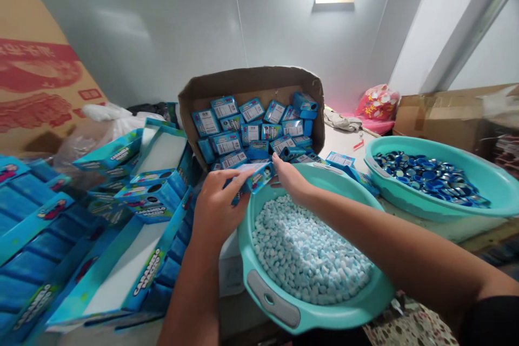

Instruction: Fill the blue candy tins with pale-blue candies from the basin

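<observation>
Box [264, 174] at frame centre, over upper-left rim of basin [248, 243]. Left hand [222, 197] clamped on it; right hand [290, 178] against right end, closure cannot be told. Carton [251, 77], upper centre: many boxes [227, 144] piled. Basin pellets [312, 254] plentiful; work judged mid-run. Tray [130, 267], lower left, bare inside. Hidden: box opening, carton depth. Packed trays [36, 227] cut by left edge.

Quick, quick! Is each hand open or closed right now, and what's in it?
Left hand: closed on a small blue box.
Right hand: at the box's other end; whether it grips cannot be told.
</observation>
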### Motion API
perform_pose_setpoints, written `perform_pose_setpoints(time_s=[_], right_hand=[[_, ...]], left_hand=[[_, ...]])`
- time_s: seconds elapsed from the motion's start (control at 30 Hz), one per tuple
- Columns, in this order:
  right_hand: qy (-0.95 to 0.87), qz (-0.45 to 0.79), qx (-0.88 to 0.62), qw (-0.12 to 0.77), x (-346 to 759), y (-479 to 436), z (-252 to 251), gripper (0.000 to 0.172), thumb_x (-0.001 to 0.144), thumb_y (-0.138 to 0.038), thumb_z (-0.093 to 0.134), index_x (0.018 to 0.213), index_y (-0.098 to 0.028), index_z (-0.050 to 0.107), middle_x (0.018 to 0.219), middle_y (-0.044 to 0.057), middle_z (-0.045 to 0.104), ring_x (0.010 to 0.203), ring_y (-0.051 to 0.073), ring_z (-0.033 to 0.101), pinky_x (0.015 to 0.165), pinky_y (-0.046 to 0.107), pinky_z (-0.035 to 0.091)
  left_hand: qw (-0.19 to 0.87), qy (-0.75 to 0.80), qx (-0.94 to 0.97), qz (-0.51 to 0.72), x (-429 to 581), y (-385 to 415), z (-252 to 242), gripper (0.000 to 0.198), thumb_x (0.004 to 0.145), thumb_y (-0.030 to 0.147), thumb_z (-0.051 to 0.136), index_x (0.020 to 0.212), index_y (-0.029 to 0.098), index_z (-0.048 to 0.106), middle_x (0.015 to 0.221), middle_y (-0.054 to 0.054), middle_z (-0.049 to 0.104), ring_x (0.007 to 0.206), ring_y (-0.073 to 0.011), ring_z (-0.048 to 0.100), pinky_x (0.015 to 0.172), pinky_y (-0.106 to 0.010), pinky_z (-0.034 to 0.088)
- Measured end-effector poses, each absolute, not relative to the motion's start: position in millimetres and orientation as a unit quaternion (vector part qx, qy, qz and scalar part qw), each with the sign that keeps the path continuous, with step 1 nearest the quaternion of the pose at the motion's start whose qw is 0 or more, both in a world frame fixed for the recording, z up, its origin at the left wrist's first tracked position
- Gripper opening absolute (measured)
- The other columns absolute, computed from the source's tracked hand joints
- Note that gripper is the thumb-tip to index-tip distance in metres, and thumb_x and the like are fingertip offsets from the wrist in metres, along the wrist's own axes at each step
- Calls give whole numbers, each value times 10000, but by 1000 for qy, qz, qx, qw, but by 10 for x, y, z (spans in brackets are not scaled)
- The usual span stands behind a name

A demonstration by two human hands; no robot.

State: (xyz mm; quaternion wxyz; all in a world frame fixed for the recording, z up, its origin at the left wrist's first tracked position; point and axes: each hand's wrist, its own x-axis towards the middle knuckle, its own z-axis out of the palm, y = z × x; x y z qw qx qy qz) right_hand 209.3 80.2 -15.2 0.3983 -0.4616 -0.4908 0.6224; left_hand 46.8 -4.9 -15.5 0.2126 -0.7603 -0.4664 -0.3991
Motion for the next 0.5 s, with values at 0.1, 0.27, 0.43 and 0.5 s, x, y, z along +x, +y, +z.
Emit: perform_pose_setpoints(time_s=[0.1, 0.27, 0.43, 0.5], right_hand=[[-519, 612, -447, 395, 2113, 834, -154, 511, 985, -566, 352, 968, -139, 633, 872, 76, 687, 695, 162, 637, 723, 287, 475], [-623, 602, -349, 358, 2086, 779, -197, 458, 999, -514, 357, 1078, -169, 648, 1124, 89, 667, 886, 179, 637, 762, 293, 486], [-800, 458, -233, 309, 2061, 642, -235, 424, 985, -487, 425, 1246, -209, 610, 1279, 71, 617, 1186, 213, 548, 1017, 367, 418], [-848, 395, -221, 275, 2065, 618, -244, 414, 982, -473, 443, 1244, -203, 615, 1288, 89, 611, 1204, 229, 540, 1048, 400, 396]], left_hand=[[84, -510, -714, -473, 444, -73, -114, 386, 815, 261, 669, 1197, 219, 624, 1111, -68, 616, 1048, -223, 596, 908, -350, 519], [-155, -599, -583, -526, 336, -126, -60, 508, 706, 369, 744, 1157, 201, 580, 1044, -60, 653, 930, -224, 655, 790, -327, 548], [-152, -652, -533, -517, 169, -232, -6, 521, 709, 308, 671, 1197, 229, 505, 1041, -52, 624, 899, -212, 635, 686, -295, 517], [-130, -665, -522, -518, 107, -258, 0, 528, 702, 252, 623, 1217, 242, 504, 1023, -48, 597, 864, -195, 624, 667, -283, 509]])
